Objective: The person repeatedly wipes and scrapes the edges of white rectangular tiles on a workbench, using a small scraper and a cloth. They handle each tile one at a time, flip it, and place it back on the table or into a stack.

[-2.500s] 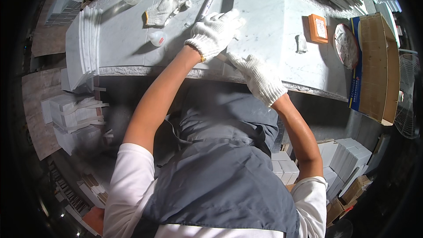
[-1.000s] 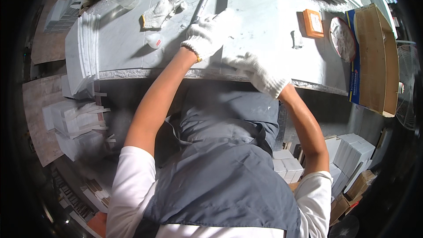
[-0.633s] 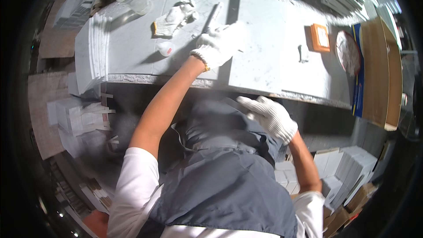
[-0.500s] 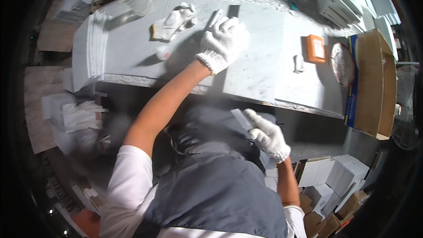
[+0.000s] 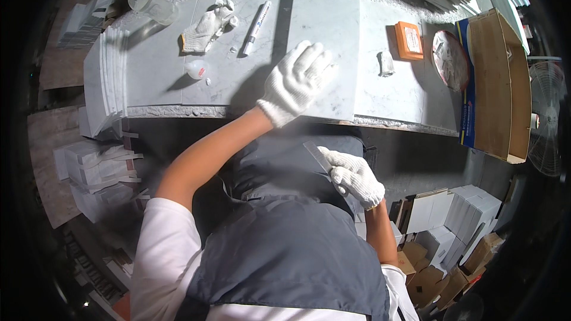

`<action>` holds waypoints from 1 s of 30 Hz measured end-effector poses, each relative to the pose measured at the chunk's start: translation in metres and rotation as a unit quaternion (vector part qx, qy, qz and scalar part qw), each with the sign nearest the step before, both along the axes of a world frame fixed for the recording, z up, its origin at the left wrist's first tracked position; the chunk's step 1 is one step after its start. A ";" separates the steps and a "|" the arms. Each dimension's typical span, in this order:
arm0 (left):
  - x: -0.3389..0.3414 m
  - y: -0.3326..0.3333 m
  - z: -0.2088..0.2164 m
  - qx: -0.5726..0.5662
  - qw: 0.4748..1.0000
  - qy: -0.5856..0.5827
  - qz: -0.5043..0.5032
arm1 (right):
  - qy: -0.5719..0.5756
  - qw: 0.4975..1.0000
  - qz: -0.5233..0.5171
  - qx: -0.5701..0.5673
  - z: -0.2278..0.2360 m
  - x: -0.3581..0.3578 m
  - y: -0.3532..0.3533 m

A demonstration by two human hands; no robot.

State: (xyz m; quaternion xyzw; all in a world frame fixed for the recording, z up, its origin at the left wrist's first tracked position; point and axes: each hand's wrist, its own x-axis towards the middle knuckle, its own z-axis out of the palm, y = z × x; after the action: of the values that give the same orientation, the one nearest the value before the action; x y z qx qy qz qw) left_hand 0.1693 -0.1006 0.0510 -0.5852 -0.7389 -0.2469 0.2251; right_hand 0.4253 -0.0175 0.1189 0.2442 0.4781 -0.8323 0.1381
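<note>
Slab (image 5: 326,24), head view: we see it on the bench (image 5: 196,110) beneath our left hand (image 5: 294,85), palm down, fingers slightly spread. Our right hand (image 5: 354,178) pinches a flat grey strip (image 5: 316,155) before the apron (image 5: 291,249), apart from the bench's front edge. We judge flat, even steadying best; the slab's far half leaves room, a marker (image 5: 257,28) lying to its left.

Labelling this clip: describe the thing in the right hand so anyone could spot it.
In front of the pale slab-topped bench, by the dark grey apron, is the white-gloved right hand. The thin, flat grey strip juts from it, straight edges marking it out from hand and apron.
</note>
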 end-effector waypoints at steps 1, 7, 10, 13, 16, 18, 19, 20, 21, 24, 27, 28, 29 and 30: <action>0.004 -0.007 -0.004 -0.001 1.000 0.009 0.002 | 0.003 1.000 0.004 0.000 0.000 0.000 0.000; 0.014 -0.049 -0.030 -0.083 0.972 -0.169 0.141 | 0.000 0.999 -0.034 -0.018 -0.004 0.008 -0.009; 0.022 -0.084 -0.024 -0.060 0.966 -0.153 0.199 | -0.062 0.992 -0.103 -0.029 -0.005 0.013 -0.008; 0.035 -0.124 -0.009 -0.058 0.960 -0.103 0.254 | -0.065 0.980 -0.151 0.110 -0.011 0.002 -0.003; 0.043 -0.147 0.002 -0.047 0.958 -0.107 0.261 | -0.011 0.940 -0.114 0.320 -0.019 -0.026 -0.002; 0.049 -0.152 0.007 -0.045 0.955 -0.133 0.261 | 0.002 0.875 -0.049 0.482 -0.022 -0.048 -0.006; 0.052 -0.153 0.009 -0.039 0.955 -0.143 0.258 | 0.015 0.842 -0.039 0.537 -0.022 -0.058 -0.011; 0.054 -0.152 0.010 -0.031 0.956 -0.151 0.251 | 0.027 0.806 -0.030 0.590 -0.021 -0.067 -0.016; 0.056 -0.151 0.011 -0.026 0.956 -0.152 0.250 | 0.022 0.796 0.000 0.605 -0.019 -0.074 -0.020; 0.060 -0.148 0.013 -0.004 0.955 -0.177 0.239 | 0.047 0.819 0.023 0.571 -0.009 -0.083 -0.030; 0.059 -0.147 0.013 -0.010 0.958 -0.189 0.214 | 0.034 0.802 0.030 0.596 -0.006 -0.090 -0.029; 0.058 -0.146 0.014 -0.009 0.958 -0.190 0.214 | 0.036 0.791 0.022 0.611 -0.006 -0.091 -0.028; 0.057 -0.146 0.014 -0.010 0.958 -0.191 0.212 | 0.048 0.772 0.016 0.633 -0.006 -0.093 -0.030; 0.056 -0.146 0.014 -0.009 0.958 -0.193 0.210 | 0.036 0.782 0.026 0.622 -0.005 -0.093 -0.031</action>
State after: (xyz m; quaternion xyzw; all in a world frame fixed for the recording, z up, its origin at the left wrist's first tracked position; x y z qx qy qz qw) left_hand 0.2251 -0.2468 0.0650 -0.3602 -0.8766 -0.2958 0.1196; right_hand 0.3321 -0.0484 0.1135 0.2342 0.9026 -0.3590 -0.0398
